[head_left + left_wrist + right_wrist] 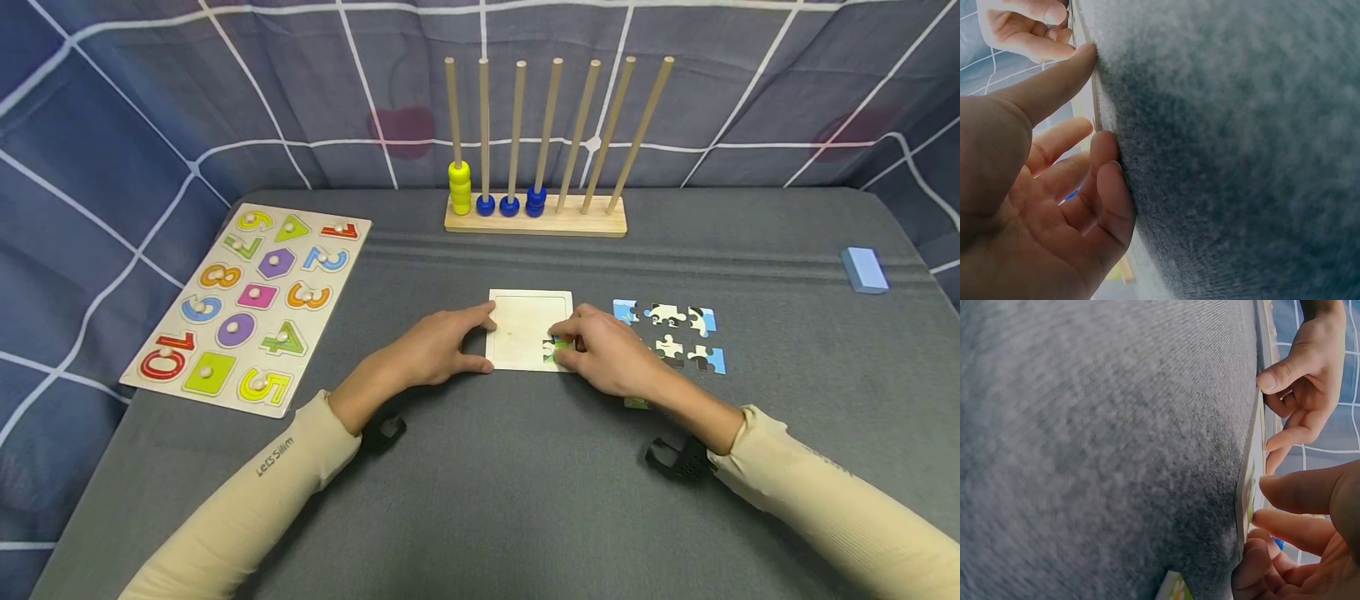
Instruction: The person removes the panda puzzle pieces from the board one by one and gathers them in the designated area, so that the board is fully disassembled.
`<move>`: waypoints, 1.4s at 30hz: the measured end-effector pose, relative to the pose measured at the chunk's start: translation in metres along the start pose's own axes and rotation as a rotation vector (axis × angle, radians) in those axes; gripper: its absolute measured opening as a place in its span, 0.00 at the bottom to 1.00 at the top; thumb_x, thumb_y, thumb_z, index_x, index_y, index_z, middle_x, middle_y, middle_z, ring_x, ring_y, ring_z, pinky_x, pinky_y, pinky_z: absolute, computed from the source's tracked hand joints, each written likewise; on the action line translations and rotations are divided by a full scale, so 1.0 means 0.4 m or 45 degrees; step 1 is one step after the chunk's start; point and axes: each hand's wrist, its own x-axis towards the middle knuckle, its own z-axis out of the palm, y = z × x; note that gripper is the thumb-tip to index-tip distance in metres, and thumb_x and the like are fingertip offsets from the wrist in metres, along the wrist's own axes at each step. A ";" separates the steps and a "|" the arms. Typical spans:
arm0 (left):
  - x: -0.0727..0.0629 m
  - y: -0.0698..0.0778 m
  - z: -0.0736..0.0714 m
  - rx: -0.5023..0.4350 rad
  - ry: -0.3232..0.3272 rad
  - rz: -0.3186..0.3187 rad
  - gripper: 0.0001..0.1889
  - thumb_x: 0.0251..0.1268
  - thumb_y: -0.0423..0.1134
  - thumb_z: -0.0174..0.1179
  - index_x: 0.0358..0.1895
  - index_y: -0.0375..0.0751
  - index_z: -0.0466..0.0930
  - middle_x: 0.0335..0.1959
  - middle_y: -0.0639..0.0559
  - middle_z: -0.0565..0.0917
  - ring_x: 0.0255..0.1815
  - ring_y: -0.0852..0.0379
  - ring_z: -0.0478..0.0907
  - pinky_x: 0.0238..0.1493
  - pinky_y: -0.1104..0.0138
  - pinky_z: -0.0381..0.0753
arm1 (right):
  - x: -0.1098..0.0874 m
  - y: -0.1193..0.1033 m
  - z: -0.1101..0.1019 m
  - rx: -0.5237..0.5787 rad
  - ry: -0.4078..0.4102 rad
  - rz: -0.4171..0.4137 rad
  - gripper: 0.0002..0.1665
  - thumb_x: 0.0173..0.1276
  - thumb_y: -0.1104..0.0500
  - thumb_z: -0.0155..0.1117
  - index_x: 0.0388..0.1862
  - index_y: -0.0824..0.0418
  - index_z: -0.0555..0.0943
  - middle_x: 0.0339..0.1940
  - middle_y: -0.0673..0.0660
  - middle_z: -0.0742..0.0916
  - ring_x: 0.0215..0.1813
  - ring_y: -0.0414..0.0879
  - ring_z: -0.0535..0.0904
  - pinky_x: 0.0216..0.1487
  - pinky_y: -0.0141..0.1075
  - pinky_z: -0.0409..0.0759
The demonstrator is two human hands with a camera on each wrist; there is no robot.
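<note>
A square wooden puzzle tray (517, 321) lies on the grey table, its inside mostly bare. My left hand (435, 343) steadies the tray's left edge, thumb near the lower corner and fingers fairly straight higher up; the left wrist view has this hand (1054, 181) close against the edge. At the tray's lower right, my right hand (611, 348) pinches a small jigsaw piece (549, 350) with green and dark patches, partly hidden by the fingers. Thumb and fingertips of the right hand (1304, 519) meet at the tray's surface in the right wrist view.
Several loose jigsaw pieces (666, 314) lie right of the tray, one green piece (637, 403) partly under the right hand. A number-and-shape board (251, 312) is at left. Behind stands a peg abacus (536, 223) with yellow and blue beads. A blue block (865, 271) lies far right.
</note>
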 end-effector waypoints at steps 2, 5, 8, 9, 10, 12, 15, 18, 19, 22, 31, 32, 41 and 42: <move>0.000 0.000 0.001 0.002 0.000 0.001 0.33 0.62 0.47 0.69 0.68 0.40 0.71 0.75 0.45 0.63 0.73 0.48 0.63 0.70 0.56 0.61 | -0.001 0.002 0.002 0.001 0.005 0.008 0.16 0.64 0.65 0.66 0.51 0.67 0.85 0.37 0.56 0.80 0.35 0.46 0.74 0.35 0.39 0.70; 0.001 -0.001 0.002 0.005 -0.002 0.001 0.33 0.62 0.48 0.69 0.68 0.40 0.71 0.75 0.45 0.63 0.73 0.48 0.63 0.70 0.56 0.61 | -0.003 0.003 0.002 0.017 0.022 0.021 0.16 0.64 0.66 0.65 0.51 0.66 0.84 0.39 0.57 0.80 0.36 0.47 0.74 0.35 0.40 0.71; 0.002 -0.001 0.002 0.005 -0.001 0.006 0.34 0.62 0.48 0.69 0.69 0.40 0.71 0.74 0.45 0.64 0.73 0.48 0.63 0.70 0.56 0.61 | -0.005 0.001 0.000 0.059 0.043 0.031 0.15 0.64 0.66 0.64 0.50 0.65 0.84 0.39 0.57 0.80 0.37 0.47 0.74 0.37 0.41 0.71; 0.002 -0.001 0.002 0.003 0.001 0.006 0.34 0.62 0.48 0.69 0.69 0.40 0.71 0.74 0.45 0.64 0.72 0.48 0.63 0.70 0.56 0.61 | -0.006 0.001 -0.001 0.078 0.050 0.031 0.14 0.64 0.66 0.64 0.49 0.64 0.84 0.38 0.56 0.80 0.37 0.47 0.74 0.37 0.41 0.72; 0.002 -0.001 0.002 0.002 0.001 0.006 0.34 0.62 0.48 0.69 0.69 0.40 0.70 0.74 0.45 0.64 0.72 0.48 0.63 0.70 0.56 0.61 | -0.006 0.000 -0.002 0.096 0.055 0.027 0.13 0.64 0.66 0.64 0.48 0.64 0.83 0.37 0.56 0.80 0.37 0.47 0.75 0.37 0.42 0.72; 0.002 -0.002 0.002 0.001 0.001 0.005 0.33 0.62 0.48 0.69 0.69 0.40 0.71 0.74 0.45 0.64 0.72 0.48 0.63 0.69 0.56 0.61 | -0.006 0.000 -0.004 0.128 0.057 0.022 0.12 0.64 0.67 0.65 0.47 0.62 0.82 0.35 0.55 0.80 0.35 0.46 0.75 0.37 0.42 0.72; 0.002 -0.003 0.002 0.001 -0.003 0.002 0.32 0.62 0.48 0.69 0.68 0.40 0.72 0.75 0.45 0.63 0.73 0.48 0.63 0.70 0.56 0.61 | -0.006 0.001 -0.005 0.157 0.045 0.005 0.12 0.64 0.69 0.63 0.46 0.61 0.81 0.30 0.52 0.80 0.31 0.44 0.74 0.35 0.41 0.72; 0.002 -0.004 0.001 0.002 -0.007 -0.001 0.31 0.62 0.48 0.69 0.67 0.40 0.73 0.75 0.45 0.62 0.73 0.48 0.62 0.70 0.56 0.61 | -0.005 0.003 -0.005 0.176 0.032 -0.012 0.12 0.65 0.72 0.61 0.45 0.61 0.80 0.28 0.52 0.80 0.29 0.44 0.73 0.34 0.41 0.71; 0.002 -0.003 0.001 0.002 -0.006 -0.001 0.32 0.62 0.48 0.69 0.67 0.40 0.73 0.75 0.45 0.62 0.73 0.49 0.62 0.70 0.56 0.61 | -0.005 0.002 -0.006 0.180 0.031 -0.019 0.12 0.66 0.73 0.60 0.44 0.60 0.79 0.28 0.52 0.80 0.29 0.43 0.73 0.34 0.41 0.70; 0.001 -0.001 0.000 0.003 -0.007 -0.003 0.32 0.62 0.47 0.69 0.68 0.40 0.72 0.75 0.45 0.63 0.73 0.49 0.62 0.70 0.55 0.61 | -0.006 0.001 -0.007 0.190 0.031 -0.026 0.12 0.67 0.74 0.59 0.43 0.60 0.79 0.28 0.52 0.80 0.29 0.44 0.73 0.33 0.41 0.70; 0.002 0.000 -0.001 -0.001 -0.002 0.001 0.35 0.62 0.47 0.69 0.70 0.39 0.69 0.74 0.44 0.65 0.73 0.48 0.63 0.70 0.55 0.61 | -0.011 -0.002 -0.008 0.210 0.005 -0.002 0.12 0.67 0.73 0.59 0.45 0.60 0.78 0.30 0.53 0.82 0.31 0.44 0.75 0.35 0.42 0.72; 0.002 0.001 -0.001 0.000 -0.002 0.000 0.35 0.62 0.47 0.69 0.70 0.39 0.69 0.74 0.44 0.65 0.73 0.48 0.63 0.70 0.55 0.61 | -0.011 -0.002 -0.008 0.214 0.007 -0.001 0.12 0.67 0.73 0.59 0.45 0.60 0.78 0.30 0.53 0.82 0.31 0.44 0.75 0.35 0.42 0.72; 0.002 0.001 -0.001 0.004 -0.005 0.001 0.39 0.62 0.47 0.69 0.73 0.36 0.64 0.70 0.46 0.71 0.72 0.49 0.64 0.70 0.55 0.61 | -0.010 0.001 -0.001 0.282 0.045 -0.005 0.12 0.67 0.73 0.60 0.46 0.61 0.79 0.31 0.53 0.82 0.29 0.44 0.74 0.35 0.41 0.72; 0.002 0.001 -0.001 0.006 -0.004 0.003 0.39 0.62 0.47 0.69 0.73 0.36 0.63 0.70 0.46 0.71 0.72 0.49 0.64 0.70 0.55 0.61 | -0.011 0.001 -0.001 0.293 0.050 -0.001 0.12 0.68 0.73 0.59 0.46 0.61 0.79 0.31 0.54 0.82 0.29 0.44 0.74 0.35 0.40 0.72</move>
